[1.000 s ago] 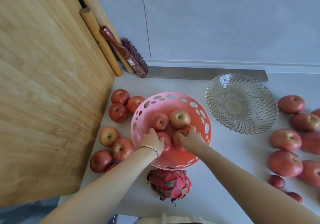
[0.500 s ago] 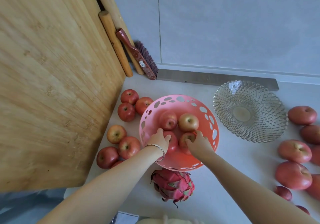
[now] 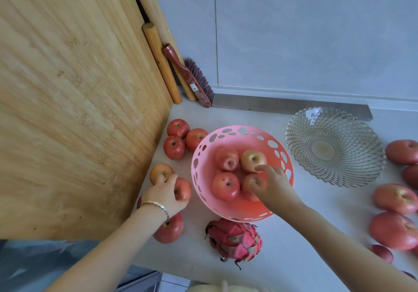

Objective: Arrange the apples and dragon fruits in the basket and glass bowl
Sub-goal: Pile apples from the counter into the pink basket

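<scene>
Head view, landmark is the pink basket [image 3: 239, 133], sitting on the pale counter [image 3: 294, 235].

Left hand [image 3: 166, 195] is reaching out left of the basket, arm coming in from the lower left, bracelet [image 3: 156, 205] at the wrist. Palm is facing down, fingers draping over a red apple [image 3: 184, 190] just outside the basket's left wall; looks like it is gripping that apple, though the fingertips are blurred. A yellowish apple [image 3: 159, 172] is lying just beyond the fingers, further left of the basket.

Right hand [image 3: 274, 182] is reaching into the basket from the lower right, forearm crossing the near rim. Fingers are spread and blurred, resting on the near-right apple [image 3: 251, 182] inside; cannot tell if it is gripping or only touching.

Four apples are sitting inside the basket. Three more are clustering at its far left [image 3: 178, 127], one is lying at the near left under the left forearm [image 3: 170, 229].

Dragon fruit [image 3: 234, 239] is lying just in front of the basket. Glass bowl [image 3: 334, 147] is sitting to the right of the basket, nothing in it. More apples are lying right of the bowl [image 3: 395, 198]. Wooden board [image 3: 67, 110] is standing left of the basket.
</scene>
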Motion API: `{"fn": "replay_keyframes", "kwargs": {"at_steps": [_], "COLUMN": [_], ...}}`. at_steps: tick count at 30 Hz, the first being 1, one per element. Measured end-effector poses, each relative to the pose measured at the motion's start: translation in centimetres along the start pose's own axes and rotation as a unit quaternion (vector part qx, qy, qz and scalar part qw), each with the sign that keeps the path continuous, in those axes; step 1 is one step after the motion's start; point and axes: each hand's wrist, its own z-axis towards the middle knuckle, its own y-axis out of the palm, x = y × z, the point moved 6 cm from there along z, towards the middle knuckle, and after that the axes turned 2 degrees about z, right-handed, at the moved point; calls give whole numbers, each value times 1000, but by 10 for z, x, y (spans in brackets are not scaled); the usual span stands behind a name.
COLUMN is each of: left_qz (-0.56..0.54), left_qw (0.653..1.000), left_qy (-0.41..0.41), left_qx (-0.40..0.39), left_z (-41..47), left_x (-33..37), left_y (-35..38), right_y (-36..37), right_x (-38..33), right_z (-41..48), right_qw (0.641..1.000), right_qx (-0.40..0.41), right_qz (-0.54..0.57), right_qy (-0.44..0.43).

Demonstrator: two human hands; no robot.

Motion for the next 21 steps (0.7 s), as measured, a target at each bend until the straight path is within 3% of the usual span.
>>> {"fn": "replay_keyframes", "kwargs": {"at_steps": [5,8,11,16,21], "left_qz": [108,112,30,-129,-187], "left_qw": [993,992,997,959,952], "left_qy": [16,19,5,40,150], "left_qx": [48,59,71,250,192], "left_z": [7,11,10,-17,-48], "left_x": [9,12,7,16,75], "left_y": [22,18,-1,-83,-120], "right_y": [9,10,2,-12,2], "right_x": [-3,-7,-15,-59,-113], "right_z": [-14,-20,-24,-32,-31], "right_qw": [999,998,997,980,949], "right_qx": [-40,-50,-40,25,-33], "right_qz": [11,1,4,2,-10], "right_qy": [-11,-34,-60,-197,-313]}}
